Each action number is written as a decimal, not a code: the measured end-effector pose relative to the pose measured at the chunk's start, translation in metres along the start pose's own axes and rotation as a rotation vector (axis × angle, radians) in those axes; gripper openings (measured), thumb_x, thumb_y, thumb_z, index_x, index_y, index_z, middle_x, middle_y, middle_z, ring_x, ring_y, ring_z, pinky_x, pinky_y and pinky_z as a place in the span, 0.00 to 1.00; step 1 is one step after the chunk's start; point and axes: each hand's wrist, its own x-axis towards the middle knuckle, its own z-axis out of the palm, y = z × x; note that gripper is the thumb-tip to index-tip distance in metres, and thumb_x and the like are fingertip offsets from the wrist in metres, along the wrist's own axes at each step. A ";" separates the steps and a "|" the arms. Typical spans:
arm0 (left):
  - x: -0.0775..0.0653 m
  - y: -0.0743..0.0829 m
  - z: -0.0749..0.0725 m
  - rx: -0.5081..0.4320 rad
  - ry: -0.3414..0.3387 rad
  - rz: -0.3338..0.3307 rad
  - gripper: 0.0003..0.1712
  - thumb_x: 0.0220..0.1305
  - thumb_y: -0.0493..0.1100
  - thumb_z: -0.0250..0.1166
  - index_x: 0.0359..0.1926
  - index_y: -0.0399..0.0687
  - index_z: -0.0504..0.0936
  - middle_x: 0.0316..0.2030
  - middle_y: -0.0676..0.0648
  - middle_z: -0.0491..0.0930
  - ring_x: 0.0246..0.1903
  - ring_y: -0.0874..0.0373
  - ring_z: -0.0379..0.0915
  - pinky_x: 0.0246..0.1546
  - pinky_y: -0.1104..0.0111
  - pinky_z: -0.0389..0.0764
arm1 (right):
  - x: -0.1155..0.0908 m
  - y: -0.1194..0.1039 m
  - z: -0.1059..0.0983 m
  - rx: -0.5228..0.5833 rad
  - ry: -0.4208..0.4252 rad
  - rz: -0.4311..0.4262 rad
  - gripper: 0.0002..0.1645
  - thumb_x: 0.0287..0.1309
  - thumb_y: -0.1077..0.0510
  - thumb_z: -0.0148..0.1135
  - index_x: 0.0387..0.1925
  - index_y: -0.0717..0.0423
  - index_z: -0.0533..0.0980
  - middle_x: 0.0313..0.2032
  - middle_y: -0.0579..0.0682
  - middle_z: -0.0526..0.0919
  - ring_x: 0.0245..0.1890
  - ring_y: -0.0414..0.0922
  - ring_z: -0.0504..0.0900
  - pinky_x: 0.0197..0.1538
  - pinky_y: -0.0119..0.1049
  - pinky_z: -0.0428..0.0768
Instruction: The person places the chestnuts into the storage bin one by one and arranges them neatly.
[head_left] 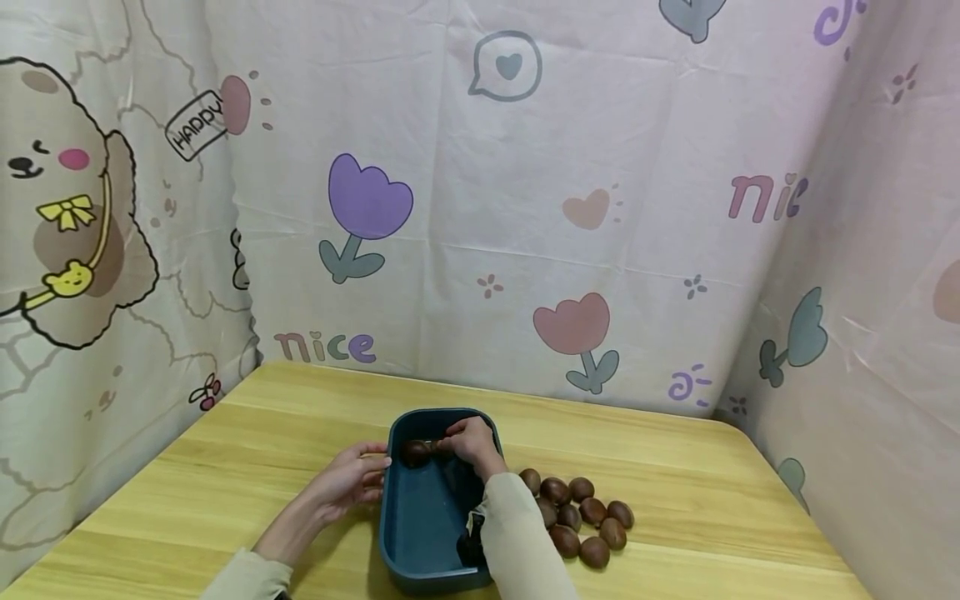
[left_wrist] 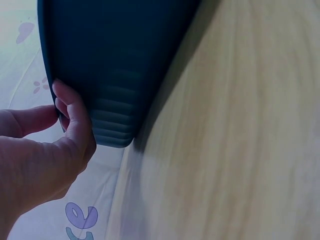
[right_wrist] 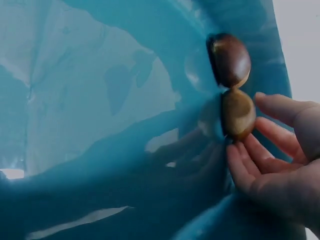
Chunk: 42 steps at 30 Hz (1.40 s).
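Note:
A dark blue rectangular plastic box [head_left: 427, 517] stands on the table. At its left side, my left hand [head_left: 351, 479] holds the rim, with the thumb at the edge and curled fingers against the outer wall [left_wrist: 130, 50]. My right hand [head_left: 474, 443] reaches inside at the far end, where two chestnuts lie end to end along the wall. Its thumb and fingers [right_wrist: 277, 107] close around the nearer chestnut [right_wrist: 239, 115], which has its pale base showing. The other chestnut [right_wrist: 232, 60], dark and glossy, touches it.
Several loose brown chestnuts [head_left: 568, 518] lie in a cluster on the wooden table [head_left: 675, 483], right of the box; the right sleeve [head_left: 521, 533] partly covers them. A printed curtain [head_left: 480, 208] hangs behind the table and along both sides.

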 end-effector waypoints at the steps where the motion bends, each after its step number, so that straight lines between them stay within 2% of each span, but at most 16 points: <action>1: 0.000 0.000 0.000 -0.002 -0.001 -0.002 0.24 0.72 0.34 0.50 0.61 0.26 0.52 0.37 0.44 0.77 0.33 0.58 0.76 0.34 0.68 0.80 | 0.000 -0.002 0.000 -0.002 0.003 -0.003 0.13 0.51 0.66 0.69 0.40 0.69 0.81 0.40 0.59 0.82 0.45 0.57 0.79 0.45 0.46 0.79; 7: 0.000 0.000 0.000 -0.007 -0.016 -0.006 0.25 0.72 0.35 0.50 0.62 0.26 0.51 0.37 0.45 0.77 0.34 0.58 0.76 0.34 0.68 0.80 | 0.004 -0.019 -0.007 -0.006 -0.008 -0.054 0.13 0.51 0.65 0.70 0.41 0.68 0.82 0.38 0.58 0.84 0.43 0.54 0.81 0.44 0.42 0.80; 14: 0.001 -0.001 0.000 -0.013 -0.008 0.009 0.23 0.72 0.35 0.51 0.61 0.27 0.53 0.36 0.45 0.78 0.34 0.58 0.77 0.34 0.67 0.80 | 0.010 -0.045 -0.033 0.043 -0.114 -0.156 0.16 0.57 0.63 0.66 0.46 0.68 0.80 0.41 0.58 0.85 0.43 0.51 0.83 0.47 0.38 0.79; 21: 0.001 -0.002 0.000 -0.023 -0.005 0.013 0.23 0.72 0.35 0.51 0.60 0.28 0.54 0.36 0.45 0.78 0.33 0.58 0.76 0.33 0.68 0.80 | 0.006 -0.056 -0.062 0.080 -0.178 -0.161 0.17 0.61 0.62 0.63 0.50 0.66 0.78 0.44 0.58 0.84 0.45 0.50 0.82 0.48 0.41 0.79; 27: 0.000 -0.002 0.000 -0.019 -0.005 0.011 0.24 0.72 0.35 0.51 0.61 0.27 0.53 0.36 0.46 0.78 0.33 0.58 0.76 0.33 0.68 0.80 | -0.004 -0.042 -0.080 0.078 -0.192 -0.203 0.16 0.62 0.63 0.62 0.49 0.67 0.78 0.43 0.58 0.84 0.44 0.52 0.82 0.48 0.45 0.79; 32: 0.001 -0.002 -0.001 -0.012 -0.007 0.003 0.26 0.72 0.35 0.50 0.62 0.26 0.51 0.37 0.46 0.78 0.34 0.58 0.76 0.34 0.68 0.80 | -0.013 -0.021 -0.092 0.135 -0.193 -0.174 0.16 0.63 0.63 0.60 0.50 0.68 0.78 0.44 0.58 0.83 0.47 0.56 0.80 0.50 0.48 0.79; 37: 0.001 -0.002 0.000 -0.014 -0.010 -0.001 0.26 0.72 0.35 0.51 0.62 0.26 0.51 0.37 0.45 0.77 0.35 0.57 0.76 0.35 0.67 0.80 | -0.022 0.000 -0.100 0.136 -0.151 -0.158 0.15 0.62 0.64 0.61 0.49 0.69 0.78 0.45 0.59 0.82 0.45 0.52 0.82 0.48 0.47 0.79; 42: 0.002 -0.002 0.000 -0.014 -0.006 0.001 0.27 0.72 0.35 0.51 0.63 0.25 0.51 0.37 0.46 0.77 0.35 0.58 0.76 0.35 0.68 0.79 | -0.034 0.019 -0.110 0.081 -0.116 -0.180 0.15 0.61 0.65 0.61 0.48 0.71 0.77 0.41 0.60 0.83 0.40 0.49 0.82 0.43 0.44 0.81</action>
